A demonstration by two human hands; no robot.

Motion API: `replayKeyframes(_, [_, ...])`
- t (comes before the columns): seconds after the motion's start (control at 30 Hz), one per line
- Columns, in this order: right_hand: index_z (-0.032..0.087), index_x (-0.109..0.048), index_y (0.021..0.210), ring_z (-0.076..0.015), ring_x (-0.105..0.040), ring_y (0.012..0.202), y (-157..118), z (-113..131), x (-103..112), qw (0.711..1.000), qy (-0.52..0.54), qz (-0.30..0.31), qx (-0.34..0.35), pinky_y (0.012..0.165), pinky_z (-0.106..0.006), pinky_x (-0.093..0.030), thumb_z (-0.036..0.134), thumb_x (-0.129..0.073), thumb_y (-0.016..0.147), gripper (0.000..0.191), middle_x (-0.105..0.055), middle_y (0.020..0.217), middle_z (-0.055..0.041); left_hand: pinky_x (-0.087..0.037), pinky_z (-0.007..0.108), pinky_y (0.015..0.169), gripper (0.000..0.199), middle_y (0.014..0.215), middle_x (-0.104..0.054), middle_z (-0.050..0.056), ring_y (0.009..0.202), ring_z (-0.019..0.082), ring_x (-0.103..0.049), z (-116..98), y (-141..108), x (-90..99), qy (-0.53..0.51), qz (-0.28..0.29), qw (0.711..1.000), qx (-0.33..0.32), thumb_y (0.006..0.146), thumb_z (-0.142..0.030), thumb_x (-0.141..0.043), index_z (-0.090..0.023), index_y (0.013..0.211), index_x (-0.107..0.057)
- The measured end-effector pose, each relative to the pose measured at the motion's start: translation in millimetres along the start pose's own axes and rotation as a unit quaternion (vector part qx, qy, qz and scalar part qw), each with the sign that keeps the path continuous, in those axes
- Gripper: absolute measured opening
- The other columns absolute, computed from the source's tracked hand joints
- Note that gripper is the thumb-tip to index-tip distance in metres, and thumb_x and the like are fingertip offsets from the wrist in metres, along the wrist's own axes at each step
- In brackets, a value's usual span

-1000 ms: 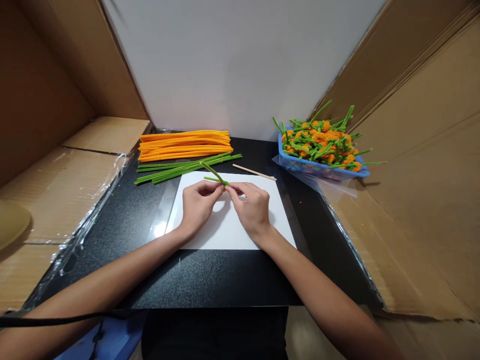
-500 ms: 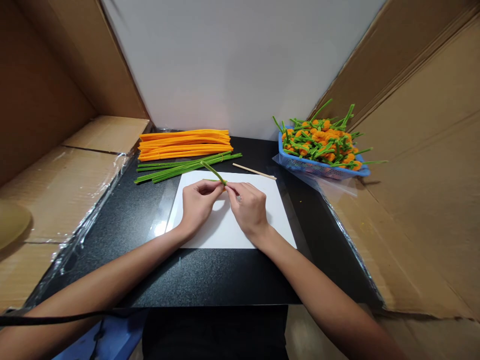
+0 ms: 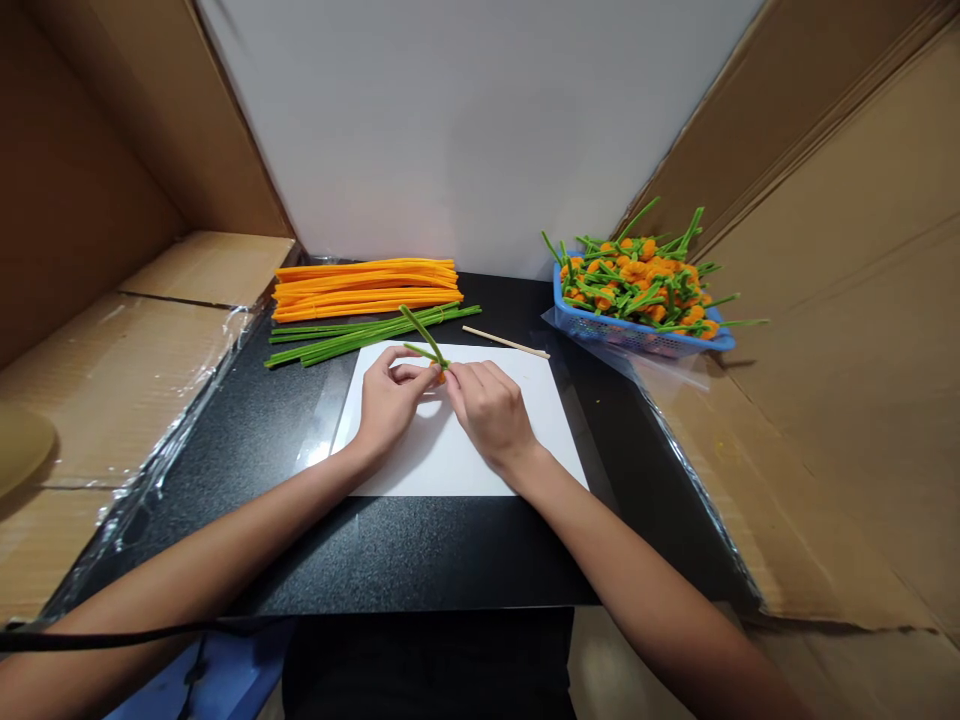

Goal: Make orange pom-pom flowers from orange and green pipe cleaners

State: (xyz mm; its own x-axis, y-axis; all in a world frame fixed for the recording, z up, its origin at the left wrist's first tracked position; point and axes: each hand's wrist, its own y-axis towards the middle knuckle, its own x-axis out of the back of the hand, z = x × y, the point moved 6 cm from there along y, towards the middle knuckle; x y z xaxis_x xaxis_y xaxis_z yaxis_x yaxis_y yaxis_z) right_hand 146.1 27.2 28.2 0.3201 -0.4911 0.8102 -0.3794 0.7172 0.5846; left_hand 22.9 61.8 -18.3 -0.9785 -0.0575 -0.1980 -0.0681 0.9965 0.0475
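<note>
Over the white sheet (image 3: 420,460), my left hand (image 3: 394,400) pinches a small orange piece with green pipe-cleaner stems (image 3: 424,335) rising from it. Most of its orange part is hidden by my fingers. My right hand (image 3: 491,410) is closed at the base of the green stems, thumb and forefinger pressed together on a green pipe cleaner. Two green ends stick up toward the upper left, one longer than the other. Both hands meet at the piece, a little above the sheet.
Orange pipe cleaners (image 3: 367,285) and green pipe cleaners (image 3: 352,337) lie behind the sheet at left. A thin wooden stick (image 3: 506,342) rests by its back edge. A blue basket (image 3: 637,335) heaped with orange-and-green pieces stands at right. Cardboard walls (image 3: 847,330) flank the black table (image 3: 450,560).
The green stems have turned, so a second, shorter green end and more of the orange part now show. My right hand has shifted slightly left with its fingers curled in more.
</note>
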Motion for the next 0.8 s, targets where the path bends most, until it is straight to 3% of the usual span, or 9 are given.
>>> replayKeyframes(0.13, [0.015,-0.067,0.088,-0.0224,-0.060,0.077,-0.7,-1.3,-0.4,1.000,0.014,-0.010,0.004,0.072,-0.034,-0.042,0.016,-0.043,0.100,0.027,-0.070,0.080,-0.0098,-0.054,0.028,0.074,0.017,0.076,-0.072,0.002,0.071,0.015,-0.068,-4.4,0.0,-4.5,0.005,0.032,0.999,-0.016,0.073,-0.027,-0.076,-0.016,0.085,-0.070])
replayKeyframes(0.47, [0.015,-0.069,0.091,-0.0214,-0.063,0.079,-2.3,-2.9,5.7,0.996,0.066,-0.065,-0.009,0.073,-0.033,-0.047,0.016,-0.048,0.098,0.021,-0.073,0.085,-0.0089,-0.055,0.026,0.076,0.013,0.080,-0.071,0.001,0.075,0.013,-0.066,-4.1,-1.3,-5.7,-0.040,0.035,0.999,-0.004,0.072,-0.022,-0.077,-0.018,0.084,-0.072])
replayKeyframes(0.67, [0.014,-0.069,0.090,-0.0223,-0.063,0.077,-2.1,-3.8,9.0,0.994,0.055,-0.084,0.032,0.071,-0.034,-0.048,0.013,-0.048,0.097,0.022,-0.072,0.081,-0.0100,-0.057,0.029,0.079,0.015,0.079,-0.071,0.002,0.076,0.013,-0.067,-2.5,-0.2,-9.0,-0.100,0.042,0.993,0.040,0.069,-0.024,-0.081,-0.017,0.080,-0.074])
replayKeyframes(0.8, [0.015,-0.068,0.090,-0.0219,-0.062,0.077,-1.2,-5.0,10.2,0.994,0.069,-0.086,0.016,0.071,-0.034,-0.047,0.013,-0.049,0.096,0.021,-0.072,0.081,-0.0093,-0.056,0.028,0.079,0.013,0.078,-0.072,0.002,0.075,0.013,-0.067,-1.6,-0.3,-7.1,-0.092,0.035,0.995,0.023,0.067,-0.020,-0.082,-0.017,0.077,-0.075])
